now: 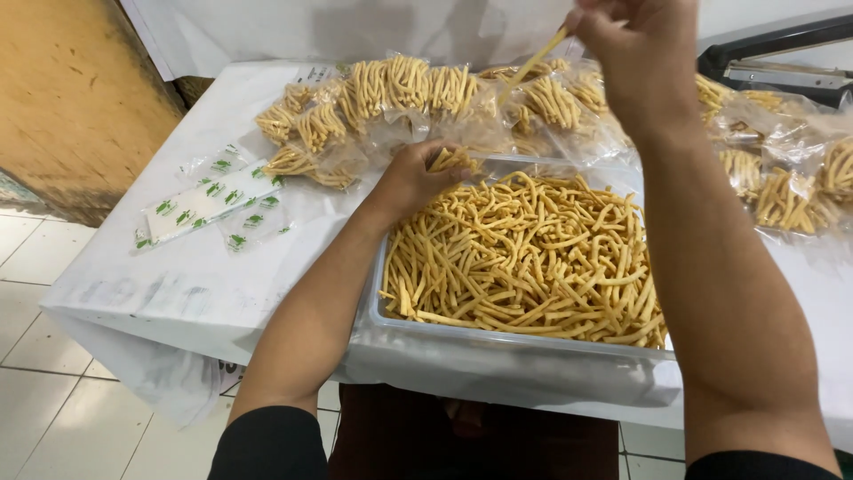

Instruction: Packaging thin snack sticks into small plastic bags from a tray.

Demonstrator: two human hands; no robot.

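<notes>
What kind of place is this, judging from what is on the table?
Probably a small home or workshop snack-packing station: a tray full of fried snack sticks, many filled clear bags behind it, a stack of empty labelled bags, and a heat sealer.

Single head view, looking steeply down and forward from above the table [222, 293], close over the tray [498, 333], both forearms running in from the bottom edge, floor [53, 418] lower left.

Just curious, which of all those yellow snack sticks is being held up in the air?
The single long stick pinched by the right hand, raised above the filled bags; the others lie in the tray.
</notes>
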